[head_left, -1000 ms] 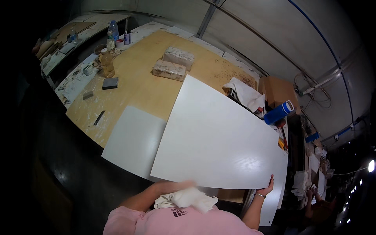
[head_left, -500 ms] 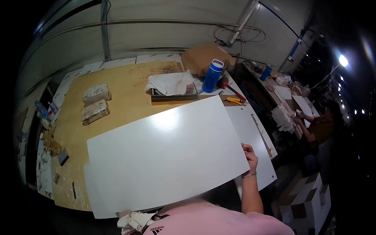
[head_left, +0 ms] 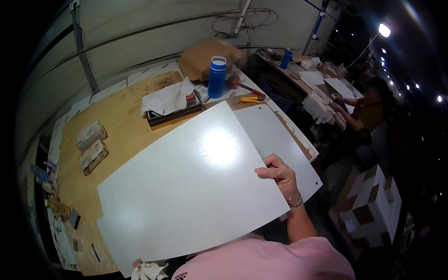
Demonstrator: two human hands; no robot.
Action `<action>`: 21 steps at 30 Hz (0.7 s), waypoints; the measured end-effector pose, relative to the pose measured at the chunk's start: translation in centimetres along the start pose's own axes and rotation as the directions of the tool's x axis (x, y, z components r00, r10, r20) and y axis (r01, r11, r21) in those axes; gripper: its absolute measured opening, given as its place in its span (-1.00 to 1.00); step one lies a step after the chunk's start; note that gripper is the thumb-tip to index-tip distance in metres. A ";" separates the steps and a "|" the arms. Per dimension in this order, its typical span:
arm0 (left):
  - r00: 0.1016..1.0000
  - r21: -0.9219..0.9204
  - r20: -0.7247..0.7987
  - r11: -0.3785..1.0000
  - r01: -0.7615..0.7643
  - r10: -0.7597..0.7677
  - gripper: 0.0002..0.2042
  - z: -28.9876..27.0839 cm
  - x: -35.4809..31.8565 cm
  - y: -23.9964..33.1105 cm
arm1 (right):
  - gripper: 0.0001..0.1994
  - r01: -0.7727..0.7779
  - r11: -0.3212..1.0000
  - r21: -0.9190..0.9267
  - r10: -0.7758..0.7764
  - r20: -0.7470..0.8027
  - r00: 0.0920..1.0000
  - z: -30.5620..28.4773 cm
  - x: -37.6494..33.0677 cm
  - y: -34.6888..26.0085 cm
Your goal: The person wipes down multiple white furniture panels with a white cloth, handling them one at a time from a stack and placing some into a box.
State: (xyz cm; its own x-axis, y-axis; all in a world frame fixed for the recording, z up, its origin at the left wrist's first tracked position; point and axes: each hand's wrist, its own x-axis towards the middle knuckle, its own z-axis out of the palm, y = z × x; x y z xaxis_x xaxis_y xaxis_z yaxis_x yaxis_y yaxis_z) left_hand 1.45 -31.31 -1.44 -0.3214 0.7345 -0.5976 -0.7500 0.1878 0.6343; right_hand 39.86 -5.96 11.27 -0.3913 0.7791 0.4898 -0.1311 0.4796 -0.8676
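White sheet pinched at its right edge by right hand, wrist bent.

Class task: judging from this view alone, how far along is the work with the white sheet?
Done: one white panel already lies flat on the wooden workbench. In hand: the large white sheet is gripped at its edge by the right hand, while the left hand shows at its lower corner with a white rag. Left: this sheet is not yet laid flat.
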 end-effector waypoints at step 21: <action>0.848 0.156 0.495 0.941 -0.302 0.190 -0.15 11.2 10.1 1.6 | -0.68 0.132 0.991 -0.019 -0.133 -0.183 0.974 4.9 19.7 -12.1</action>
State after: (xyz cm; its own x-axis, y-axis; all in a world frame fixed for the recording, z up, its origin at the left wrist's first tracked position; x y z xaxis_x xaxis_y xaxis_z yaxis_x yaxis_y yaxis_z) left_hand 3.51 -16.29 -0.98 -0.1286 0.9813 -0.1430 -0.5183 0.0565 0.8534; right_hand 29.26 1.55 31.00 -0.1974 0.7690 0.6080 -0.1644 0.5855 -0.7938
